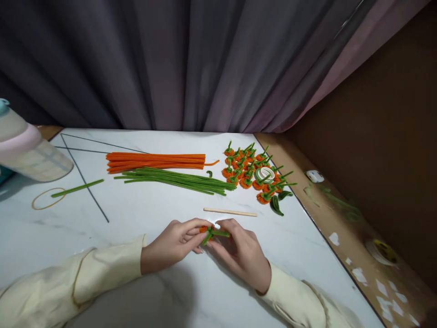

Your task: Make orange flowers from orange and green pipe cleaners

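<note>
Pipe-cleaner pumpkin (209, 231), orange with a green stem, sits pinched between our left hand (172, 245) and right hand (241, 253), low over the bench (136, 214), fingertips closed for control.

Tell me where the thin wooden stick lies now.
The wooden stick lies flat on the white table, just beyond both hands, in front of the green pipe cleaners and left of the orange pieces.
</note>
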{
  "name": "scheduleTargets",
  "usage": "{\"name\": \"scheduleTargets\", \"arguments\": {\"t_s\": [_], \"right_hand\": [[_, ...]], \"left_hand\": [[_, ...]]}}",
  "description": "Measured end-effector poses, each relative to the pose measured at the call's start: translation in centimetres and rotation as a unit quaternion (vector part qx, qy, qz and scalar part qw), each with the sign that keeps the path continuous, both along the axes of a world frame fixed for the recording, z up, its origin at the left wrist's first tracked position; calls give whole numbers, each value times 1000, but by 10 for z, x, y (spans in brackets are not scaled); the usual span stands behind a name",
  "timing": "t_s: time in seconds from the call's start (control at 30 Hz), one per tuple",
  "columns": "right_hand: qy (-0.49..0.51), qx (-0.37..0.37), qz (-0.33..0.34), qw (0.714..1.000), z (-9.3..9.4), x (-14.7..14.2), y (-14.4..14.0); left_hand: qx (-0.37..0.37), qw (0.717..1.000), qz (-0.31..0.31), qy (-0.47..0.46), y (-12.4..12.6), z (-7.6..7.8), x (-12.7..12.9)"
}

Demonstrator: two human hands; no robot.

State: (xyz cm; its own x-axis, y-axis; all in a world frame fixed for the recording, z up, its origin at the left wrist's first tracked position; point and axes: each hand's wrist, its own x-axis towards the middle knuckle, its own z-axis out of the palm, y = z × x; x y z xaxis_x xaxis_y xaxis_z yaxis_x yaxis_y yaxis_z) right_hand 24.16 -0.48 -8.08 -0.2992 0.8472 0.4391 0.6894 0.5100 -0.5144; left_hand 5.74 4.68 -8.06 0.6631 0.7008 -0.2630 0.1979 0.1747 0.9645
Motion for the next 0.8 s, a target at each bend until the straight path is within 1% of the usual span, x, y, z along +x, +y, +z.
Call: {"name": "scheduleTargets", "arguments": {"t_s": [0.13,0.27,0.47,0.53,0.67,0.8], "right_hand": [[-102,102,27,989,2,3,0],[-113,146,59,981,4,5,2],[-137,215,75,964,0,6,4],[-151,231,79,958,0,7,4],[-167,251,96,949,1,7,5],[-170,247,86,950,3,5,6]], "left_hand": [[15,1000,9,14,-2,1,0],[10,1000,23,15,-4,0,1],[1,999,38,22,-6,1,1],[-14,999,49,20,-5,2,2],[-74,994,80,-4,0,2,7],[-100,990,96,-23,3,0,11]]}}
